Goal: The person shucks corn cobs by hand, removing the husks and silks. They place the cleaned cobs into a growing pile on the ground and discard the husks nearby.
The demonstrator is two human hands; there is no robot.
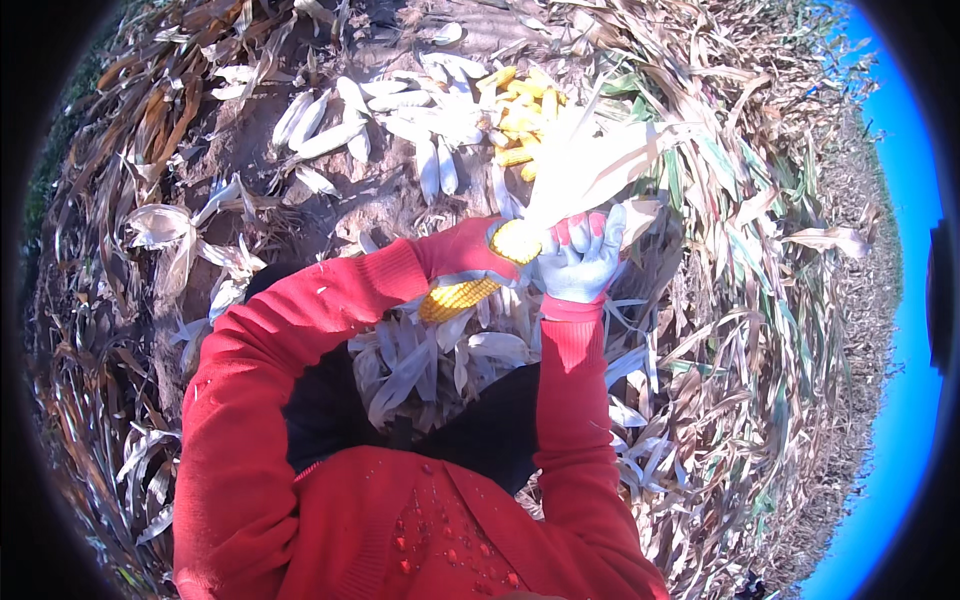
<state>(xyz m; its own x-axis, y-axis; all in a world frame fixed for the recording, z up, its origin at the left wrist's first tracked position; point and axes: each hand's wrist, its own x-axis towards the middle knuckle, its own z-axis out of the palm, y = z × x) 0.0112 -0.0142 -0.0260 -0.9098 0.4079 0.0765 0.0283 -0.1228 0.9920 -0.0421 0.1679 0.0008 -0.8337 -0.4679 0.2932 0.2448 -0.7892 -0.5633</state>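
Note:
My left hand [466, 251], in a red glove with a grey palm, grips a yellow corn cob [459, 298]. Its kernels show bare below my fingers and again above the thumb. Close beside the cob's upper end is my right hand [576, 261], palm side up in a grey-and-red glove. Its fingers are curled on pale corn husk [600, 176], which fans out up and to the right, washed out by glare. Whether that husk is still joined to the cob is hidden by my hands and the brightness.
Past my hands lie a heap of bare yellow cobs [521, 124] and several ears in pale husks [405, 101] on the soil. Loose husks [420, 367] lie between my knees. Dry corn stalks [750, 300] are piled along the right, and more stalks [97, 360] lie at the left.

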